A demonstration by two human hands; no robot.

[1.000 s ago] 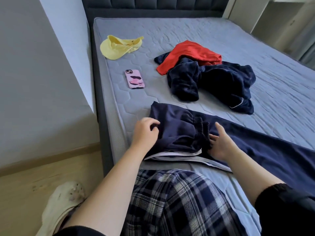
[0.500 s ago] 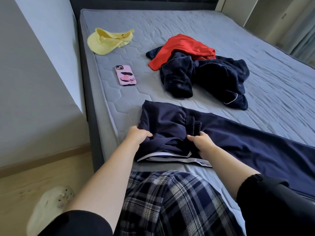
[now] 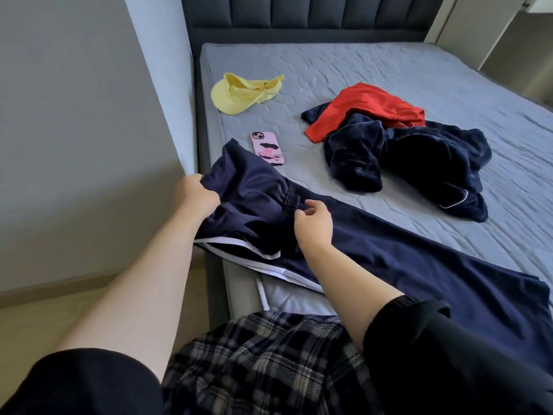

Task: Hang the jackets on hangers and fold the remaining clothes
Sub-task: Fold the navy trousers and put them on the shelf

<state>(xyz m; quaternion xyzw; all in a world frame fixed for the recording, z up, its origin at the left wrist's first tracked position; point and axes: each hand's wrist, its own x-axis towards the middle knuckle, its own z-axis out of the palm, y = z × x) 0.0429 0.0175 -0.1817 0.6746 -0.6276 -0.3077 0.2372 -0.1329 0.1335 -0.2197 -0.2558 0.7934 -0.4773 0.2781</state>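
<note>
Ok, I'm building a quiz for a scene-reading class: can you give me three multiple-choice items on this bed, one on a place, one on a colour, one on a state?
1. Where does the pink phone lie?
A. between the yellow cap and the navy trousers
B. on a pillow
C. inside a drawer

2. What colour is the top garment on the dark jacket heap?
A. green
B. red
C. white

3. What is the left hand doing?
A. gripping the navy trousers at the waist
B. pointing at the wall
C. holding the phone

Key:
1 A, it lies on the mattress, with the cap beyond it and the trousers nearer.
2 B, bright red cloth drapes over the heap.
3 A, its fingers curl round the bunched cloth.
</note>
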